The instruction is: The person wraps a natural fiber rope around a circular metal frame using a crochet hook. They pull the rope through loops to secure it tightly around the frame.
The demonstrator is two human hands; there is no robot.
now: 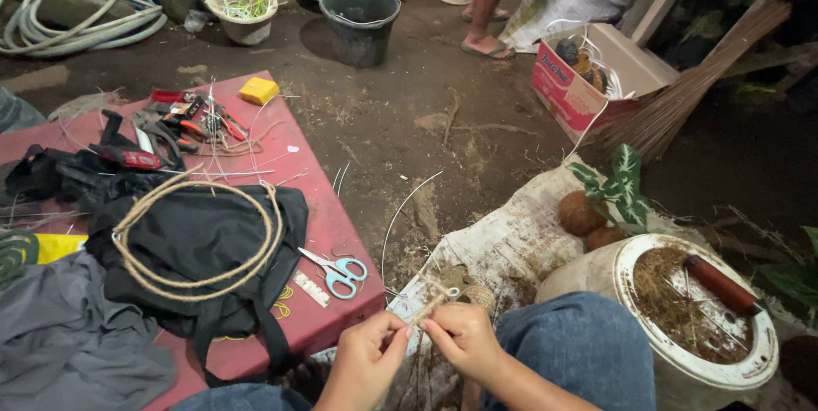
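My left hand (368,358) and my right hand (464,339) meet low in the frame, between my knees. Both pinch a short length of tan jute twine (430,302) that crosses a thin bent wire (400,211). The wire arcs up and away over the dirt floor. A small ball of the same twine (480,296) lies just behind my right hand on a white sack (511,245). Light blue scissors (339,273) rest on the corner of the red table (281,134), close to my left hand.
A twine-wrapped hoop (198,236) lies on a black bag (213,266) on the table, with pliers and tools (192,121) behind. A white bucket of fibre (694,317) holds a red-handled tool at right. A broom, cardboard box, black bucket and another person's feet (486,40) are beyond.
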